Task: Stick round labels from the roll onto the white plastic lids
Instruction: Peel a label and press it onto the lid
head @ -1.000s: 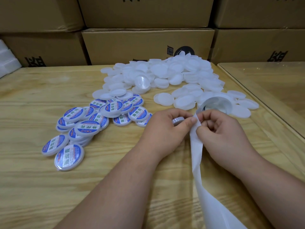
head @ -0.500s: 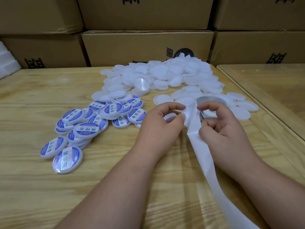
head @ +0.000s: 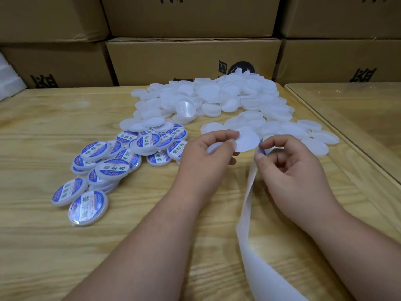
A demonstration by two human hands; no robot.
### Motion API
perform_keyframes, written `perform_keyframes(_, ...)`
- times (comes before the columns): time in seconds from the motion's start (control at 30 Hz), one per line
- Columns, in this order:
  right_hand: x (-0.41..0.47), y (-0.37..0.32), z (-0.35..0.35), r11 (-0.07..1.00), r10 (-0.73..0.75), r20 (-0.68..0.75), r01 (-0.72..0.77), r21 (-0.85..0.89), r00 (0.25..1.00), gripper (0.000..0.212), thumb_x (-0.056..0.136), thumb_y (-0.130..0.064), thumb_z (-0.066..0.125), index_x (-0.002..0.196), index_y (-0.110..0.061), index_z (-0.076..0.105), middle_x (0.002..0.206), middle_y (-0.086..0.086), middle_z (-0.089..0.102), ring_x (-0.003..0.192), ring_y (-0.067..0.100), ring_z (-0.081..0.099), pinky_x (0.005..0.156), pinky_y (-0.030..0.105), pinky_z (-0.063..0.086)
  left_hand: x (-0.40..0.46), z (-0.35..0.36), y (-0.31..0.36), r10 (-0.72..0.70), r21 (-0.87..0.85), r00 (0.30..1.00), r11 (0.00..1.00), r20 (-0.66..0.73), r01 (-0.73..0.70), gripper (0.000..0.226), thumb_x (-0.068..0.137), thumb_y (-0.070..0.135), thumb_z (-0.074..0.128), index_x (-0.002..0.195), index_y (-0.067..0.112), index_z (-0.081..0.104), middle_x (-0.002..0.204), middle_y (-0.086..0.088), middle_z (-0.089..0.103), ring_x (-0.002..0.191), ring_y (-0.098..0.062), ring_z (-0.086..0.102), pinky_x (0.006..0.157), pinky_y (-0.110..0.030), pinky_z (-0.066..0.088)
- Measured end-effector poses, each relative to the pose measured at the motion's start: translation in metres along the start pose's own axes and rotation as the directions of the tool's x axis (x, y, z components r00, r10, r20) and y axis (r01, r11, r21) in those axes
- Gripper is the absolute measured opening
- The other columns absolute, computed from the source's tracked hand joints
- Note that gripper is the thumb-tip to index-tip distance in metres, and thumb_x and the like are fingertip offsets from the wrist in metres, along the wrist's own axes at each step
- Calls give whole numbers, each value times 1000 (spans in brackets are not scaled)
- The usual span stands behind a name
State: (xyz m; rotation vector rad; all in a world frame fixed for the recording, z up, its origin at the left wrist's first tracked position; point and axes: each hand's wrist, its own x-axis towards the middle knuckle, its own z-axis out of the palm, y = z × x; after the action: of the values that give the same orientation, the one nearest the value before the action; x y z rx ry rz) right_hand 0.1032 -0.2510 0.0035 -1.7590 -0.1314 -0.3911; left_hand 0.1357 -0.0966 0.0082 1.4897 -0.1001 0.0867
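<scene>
My left hand (head: 204, 157) pinches a round label (head: 247, 141) by its edge, its white back towards me, lifted off the backing. A white lid (head: 213, 147) sits half hidden under the same hand's fingers. My right hand (head: 288, 168) pinches the white backing strip (head: 249, 192) near the label roll (head: 263, 149), which is mostly hidden behind the fingers. The strip trails down towards me and off the bottom edge. A heap of plain white lids (head: 219, 98) lies behind my hands. Labelled lids (head: 112, 168) with blue and white stickers lie in a pile at the left.
The wooden table (head: 43, 246) carries everything. Brown cardboard boxes (head: 191, 59) stack along its far edge. A second, glass-topped table (head: 358, 109) adjoins on the right. White foam pieces (head: 6, 81) show at the far left.
The label has come off the backing strip and now hangs from my left hand's pinch. My hands have drawn apart, and my right hand has pulled the strip aside.
</scene>
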Motion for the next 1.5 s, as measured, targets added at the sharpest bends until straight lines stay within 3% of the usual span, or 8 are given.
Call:
perform_keyframes(0.33, 1, -4, 0, 994, -105, -120, 104, -19, 987, 27, 93, -11, 72, 90, -38, 64, 75, -11, 64, 68, 25, 63, 61, 18, 51, 0, -1, -2, 13, 2, 996, 1000, 88, -13, 19, 84, 36, 65, 91, 29, 81, 80, 3, 76, 72, -13, 69, 77, -28, 55)
perform_keyframes(0.43, 1, -4, -1, 994, -107, -127, 102, -46, 986, 20, 92, -11, 72, 86, -30, 66, 78, -10, 67, 66, 19, 63, 62, 17, 50, 0, -1, -2, 19, 6, 995, 1000, 97, -19, 19, 84, 36, 65, 90, 29, 81, 77, 5, 74, 72, -14, 69, 80, -34, 53)
perform_keyframes(0.77, -1, -4, 1, 996, -86, -89, 89, 30, 992, 18, 90, -10, 72, 78, -23, 67, 70, -6, 61, 63, 9, 53, 57, 19, 45, 0, -5, 2, 101, -176, 983, 982, 156, -73, 31, 92, 36, 50, 104, 23, 75, 76, -6, 69, 66, -23, 65, 55, -31, 40)
perform_keyframes(0.97, 0, -10, -1, 979, 57, -106, -35, 201, 993, 18, 82, -16, 64, 67, -26, 62, 52, -9, 50, 44, 9, 41, 44, 20, 34, 2, -6, 2, 10, -460, 975, 883, 221, 95, 34, 89, 22, 27, 113, 16, 50, 80, -19, 70, 65, -31, 64, 47, -26, 34)
perform_keyframes(1.13, 4, -7, -4, 858, 251, 139, -287, 425, 958, 15, 79, -18, 59, 64, -21, 59, 51, -1, 35, 40, 14, 27, 42, 24, 19, 6, -4, 1, -71, -443, 978, 883, 198, 154, 34, 101, 8, 27, 105, 15, 60, 101, -11, 76, 87, -29, 68, 59, -33, 50)
perform_keyframes(1.2, 4, -6, -3, 848, 279, 209, -343, 404, 937, 14, 78, -19, 60, 64, -21, 60, 50, -1, 34, 38, 12, 26, 40, 20, 20, 7, -3, 1, -81, -444, 969, 878, 232, 179, 35, 103, 10, 27, 106, 14, 62, 119, -17, 73, 100, -31, 68, 76, -42, 52)
perform_keyframes(1.37, 4, -6, 1, 878, 318, 236, -379, 293, 918, 18, 78, -23, 63, 60, -23, 65, 49, -3, 32, 40, 11, 23, 39, 18, 19, 6, -4, 1, -96, -459, 955, 861, 280, 221, 38, 101, 18, 27, 108, 10, 64, 117, -23, 72, 107, -35, 67, 91, -48, 50)
perform_keyframes(1.5, 4, -8, 3, 891, 338, 221, -387, 239, 915, 23, 79, -27, 65, 56, -25, 65, 49, -5, 31, 42, 11, 22, 39, 20, 20, 5, -4, 0, -69, -417, 957, 889, 283, 188, 41, 98, 12, 24, 108, 10, 63, 120, -23, 70, 107, -37, 65, 80, -42, 48)
